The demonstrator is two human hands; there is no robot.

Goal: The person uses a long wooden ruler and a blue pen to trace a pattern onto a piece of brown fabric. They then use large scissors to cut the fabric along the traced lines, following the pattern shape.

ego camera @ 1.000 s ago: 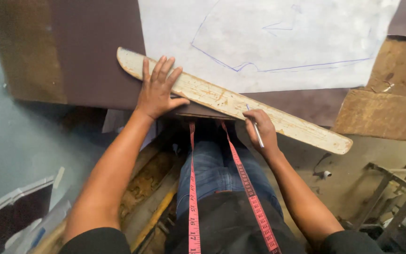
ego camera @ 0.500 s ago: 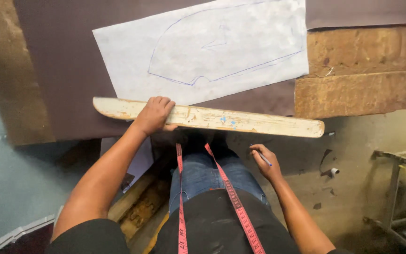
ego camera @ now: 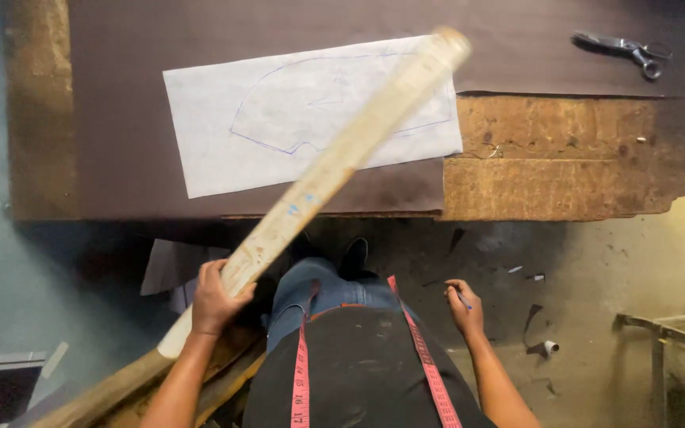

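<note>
Left hand: the left hand [ego camera: 214, 299] is closed around the lower part of a long wooden ruler [ego camera: 334, 162], near its bottom end.
Ruler: it is held off the table, tilted from the hand at lower left up to upper right, its far end blurred above the paper; the paper pattern's right half is crossed and partly hidden by it.
Right hand: the right hand [ego camera: 464, 307] is lowered beside the hip, well apart from the left hand, fingers closed on a thin pen [ego camera: 461, 298].
Paper pattern: a white sheet [ego camera: 223, 143] with a blue outline is laid flat on dark brown fabric [ego camera: 120, 103].
Table: the fabric is spread over a worn wooden table [ego camera: 564, 166], whose bare right part is left uncovered.
Scissors: a pair of scissors [ego camera: 620, 46] is seen on the fabric at the far right corner, well apart from both hands.
Tape: a red measuring tape [ego camera: 301, 372] is hung round the neck, down over the dark shirt.
Floor: scraps [ego camera: 545, 346] are scattered on the floor to the right.
Change: half a second ago the ruler was pressed flat along the table's near edge under the left hand; now it has been lifted and swung to a diagonal, gripped near its end. The right hand has stayed low with the pen.
</note>
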